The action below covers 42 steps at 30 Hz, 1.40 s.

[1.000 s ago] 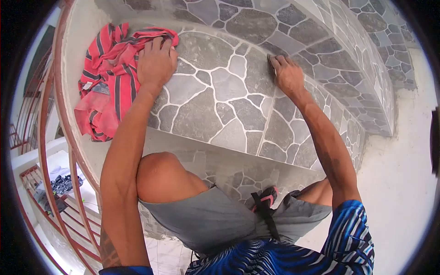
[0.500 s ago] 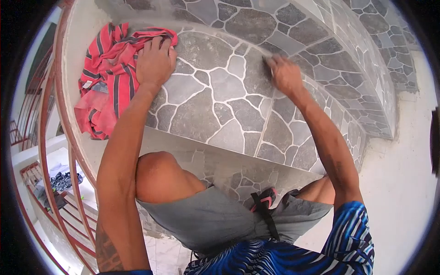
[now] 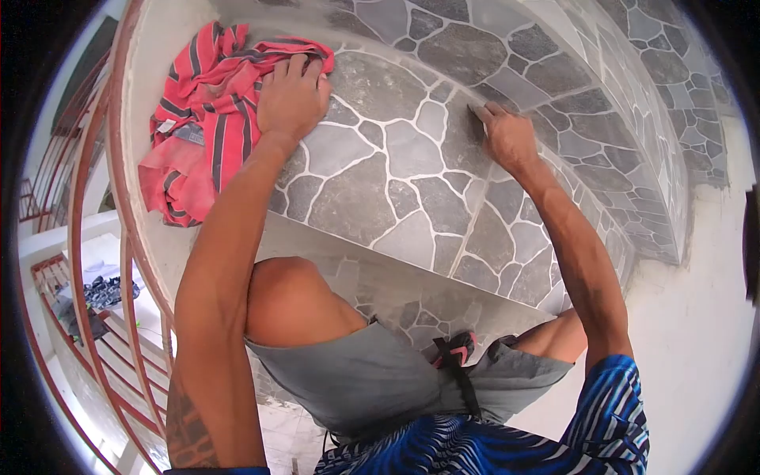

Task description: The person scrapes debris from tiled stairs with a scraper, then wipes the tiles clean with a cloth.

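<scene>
My left hand (image 3: 293,99) rests on the right edge of a red cloth with dark stripes (image 3: 229,134), its fingers spread over the fabric. The cloth lies crumpled on the left end of a step with a stone pattern and pale joints (image 3: 416,150). Near the back edge of that step, my right hand (image 3: 507,136) is closed on a small dark flat tool (image 3: 478,112). The tool's tip touches or nearly touches the surface close to the riser; most of it is hidden by the fingers.
A stone-patterned riser (image 3: 463,51) curves behind the step and to the right. Reddish metal railing (image 3: 79,214) runs down the left side. My bent knee (image 3: 297,301) is just below the step's front edge. A pale floor (image 3: 681,340) lies at the right.
The view has shifted slightly, so the step and cloth appear further right. My right hand looks sharper, and the dark tool shows more clearly. My left hand remains on the cloth.
</scene>
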Each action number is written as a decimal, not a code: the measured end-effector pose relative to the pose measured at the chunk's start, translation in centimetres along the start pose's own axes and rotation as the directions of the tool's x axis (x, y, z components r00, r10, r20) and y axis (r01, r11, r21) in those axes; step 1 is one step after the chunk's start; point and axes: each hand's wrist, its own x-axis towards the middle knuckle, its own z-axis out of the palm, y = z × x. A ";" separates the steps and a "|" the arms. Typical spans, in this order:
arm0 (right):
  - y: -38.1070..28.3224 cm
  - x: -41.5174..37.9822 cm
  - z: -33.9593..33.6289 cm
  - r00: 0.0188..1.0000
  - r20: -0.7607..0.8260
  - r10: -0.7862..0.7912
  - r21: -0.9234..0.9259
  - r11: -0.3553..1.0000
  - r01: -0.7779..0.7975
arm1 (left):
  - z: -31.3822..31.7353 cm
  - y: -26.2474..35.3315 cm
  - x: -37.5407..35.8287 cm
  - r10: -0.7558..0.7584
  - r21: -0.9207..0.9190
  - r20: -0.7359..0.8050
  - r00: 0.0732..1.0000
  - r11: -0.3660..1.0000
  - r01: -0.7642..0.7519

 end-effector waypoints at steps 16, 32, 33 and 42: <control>-0.9 1.2 0.3 0.998 0.059 0.022 -0.029 0.999 -0.020 | -0.1 0.0 0.5 0.012 -0.027 -0.070 0.997 1.000 -0.014; -1.9 1.6 1.4 0.996 -0.082 -0.027 -0.069 0.997 0.021 | 0.3 0.0 -0.1 0.005 0.002 -0.045 0.999 1.000 -0.005; -1.7 1.4 1.4 0.995 -0.087 -0.045 -0.084 0.996 0.037 | 0.1 0.0 0.1 0.002 0.006 -0.051 0.999 1.000 -0.001; -1.9 2.3 0.2 0.999 -0.004 -0.047 -0.001 0.999 0.047 | 0.8 -0.2 0.0 0.011 -0.011 -0.113 0.994 1.000 -0.012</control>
